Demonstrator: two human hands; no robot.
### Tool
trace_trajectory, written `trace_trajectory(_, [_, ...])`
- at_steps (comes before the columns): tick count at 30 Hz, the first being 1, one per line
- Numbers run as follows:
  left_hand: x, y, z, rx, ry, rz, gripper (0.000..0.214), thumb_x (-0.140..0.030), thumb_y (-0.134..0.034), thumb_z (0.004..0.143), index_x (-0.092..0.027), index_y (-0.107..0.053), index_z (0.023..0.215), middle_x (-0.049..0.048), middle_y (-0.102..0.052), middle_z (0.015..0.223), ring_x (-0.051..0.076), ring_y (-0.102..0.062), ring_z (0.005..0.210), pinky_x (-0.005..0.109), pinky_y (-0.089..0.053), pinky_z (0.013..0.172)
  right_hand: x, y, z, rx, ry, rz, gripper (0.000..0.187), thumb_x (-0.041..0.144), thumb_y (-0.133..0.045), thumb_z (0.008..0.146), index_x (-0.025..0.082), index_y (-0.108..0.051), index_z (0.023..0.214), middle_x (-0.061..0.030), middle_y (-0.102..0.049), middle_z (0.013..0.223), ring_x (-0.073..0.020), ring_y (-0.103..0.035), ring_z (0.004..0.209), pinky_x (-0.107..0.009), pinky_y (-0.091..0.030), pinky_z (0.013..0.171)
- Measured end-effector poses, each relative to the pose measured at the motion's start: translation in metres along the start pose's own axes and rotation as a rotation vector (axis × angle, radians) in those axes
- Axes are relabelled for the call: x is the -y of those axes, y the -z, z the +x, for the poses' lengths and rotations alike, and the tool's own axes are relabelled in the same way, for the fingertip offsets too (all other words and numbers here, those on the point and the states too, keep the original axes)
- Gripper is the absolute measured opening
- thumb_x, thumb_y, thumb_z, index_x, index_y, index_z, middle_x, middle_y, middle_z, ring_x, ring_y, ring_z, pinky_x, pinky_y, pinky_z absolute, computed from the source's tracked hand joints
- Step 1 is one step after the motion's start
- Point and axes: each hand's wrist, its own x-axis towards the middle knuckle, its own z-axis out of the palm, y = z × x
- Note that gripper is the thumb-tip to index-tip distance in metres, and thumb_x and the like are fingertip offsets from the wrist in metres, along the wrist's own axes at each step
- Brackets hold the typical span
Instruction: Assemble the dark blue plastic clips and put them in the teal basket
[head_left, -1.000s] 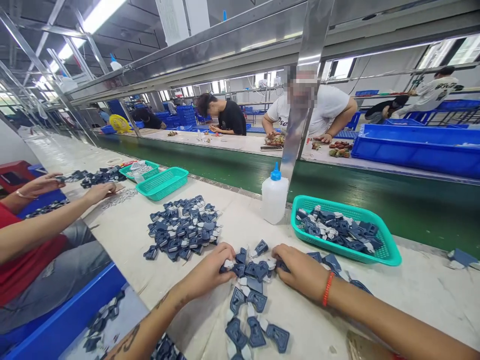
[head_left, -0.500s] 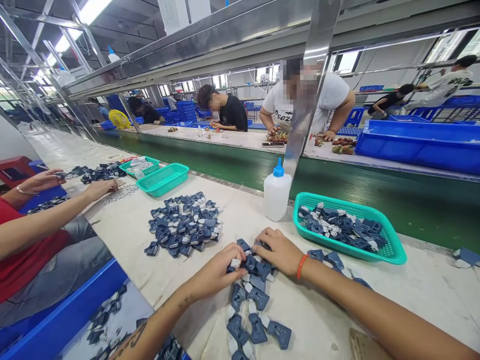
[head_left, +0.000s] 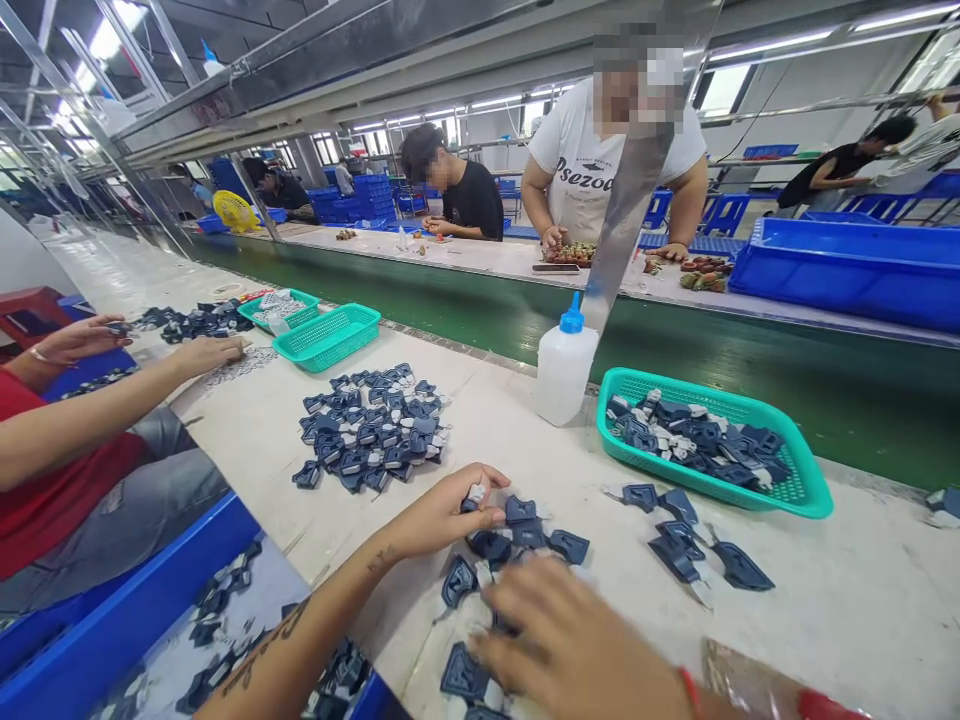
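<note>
My left hand (head_left: 442,510) pinches one small dark blue and white plastic part (head_left: 474,496) at the left edge of a loose cluster of dark blue parts (head_left: 525,540) on the white table. My right hand (head_left: 577,645) is blurred and low in the view, fingers spread over the near parts of that cluster (head_left: 461,672); whether it grips one I cannot tell. A larger pile of the same parts (head_left: 371,430) lies to the left. A few more parts (head_left: 686,545) lie to the right.
A teal basket (head_left: 806,490) with parts and a white squeeze bottle (head_left: 564,365) stand behind the cluster. A co-worker's arms (head_left: 97,420) reach in from the left near two teal baskets (head_left: 326,340). A blue bin (head_left: 97,640) sits below. A green conveyor (head_left: 487,320) runs beyond.
My right hand has pulled back from the far side of the cluster toward me and now blurs over the near parts. My left hand has lifted one part slightly.
</note>
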Motion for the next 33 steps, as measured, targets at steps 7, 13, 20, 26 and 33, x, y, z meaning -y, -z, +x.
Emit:
trace_trajectory(7, [-0.005,0.001,-0.003,0.006,0.016,-0.066,0.015,-0.027,-0.055,0.084,-0.018,-0.049,0.073,0.0078,-0.061,0.116,0.023,-0.053,0.112,0.044,-0.040,0.094,0.010,-0.030,0.021,-0.028,0.259,-0.174,0.028,0.040,-0.037,0.090,0.023,-0.056,0.101,-0.0001,-0.058,0.110,-0.0198,-0.047,0.106,-0.041,-0.033,0.102])
trace_trajectory(13, [0.000,0.015,-0.046,0.001,0.059,0.004,0.026,-0.038,-0.060,0.079,-0.023,-0.042,0.067,0.0134,-0.040,0.140,0.028,-0.025,0.135,0.045,-0.027,0.104,-0.015,0.031,0.003,0.249,-0.064,-0.091,0.066,0.069,-0.033,0.081,0.028,-0.035,0.132,-0.0088,-0.036,0.140,-0.0330,-0.029,0.129,-0.062,-0.021,0.102])
trace_trajectory(20, [0.026,-0.021,-0.054,-0.034,0.040,0.104,0.037,-0.043,-0.066,0.072,-0.024,-0.037,0.060,0.0186,-0.028,0.146,0.035,-0.006,0.138,0.057,-0.020,0.105,-0.028,0.046,-0.015,0.452,-0.339,0.079,0.080,0.075,-0.036,0.076,0.024,-0.029,0.138,-0.0157,-0.027,0.144,-0.0362,-0.022,0.132,-0.060,-0.019,0.104])
trace_trajectory(26, [-0.009,-0.016,-0.039,-0.185,-0.043,0.239,0.029,-0.030,-0.046,0.086,-0.025,-0.030,0.062,0.0133,-0.054,0.122,0.028,-0.043,0.124,0.043,-0.042,0.093,-0.046,0.089,-0.030,0.321,-0.510,-0.031,0.041,0.047,-0.048,0.083,0.025,-0.050,0.117,-0.0070,-0.048,0.125,-0.0234,-0.045,0.114,-0.041,-0.038,0.097])
trace_trajectory(33, [-0.051,-0.054,0.048,-0.010,-0.206,0.414,0.014,-0.008,-0.051,0.081,-0.020,-0.046,0.076,0.0052,-0.057,0.107,0.019,-0.058,0.094,0.036,-0.048,0.079,-0.071,0.109,-0.081,0.300,-1.068,-0.215,0.067,0.051,-0.056,0.073,0.002,-0.046,0.117,-0.0212,-0.050,0.106,-0.0325,-0.051,0.098,-0.047,-0.046,0.079])
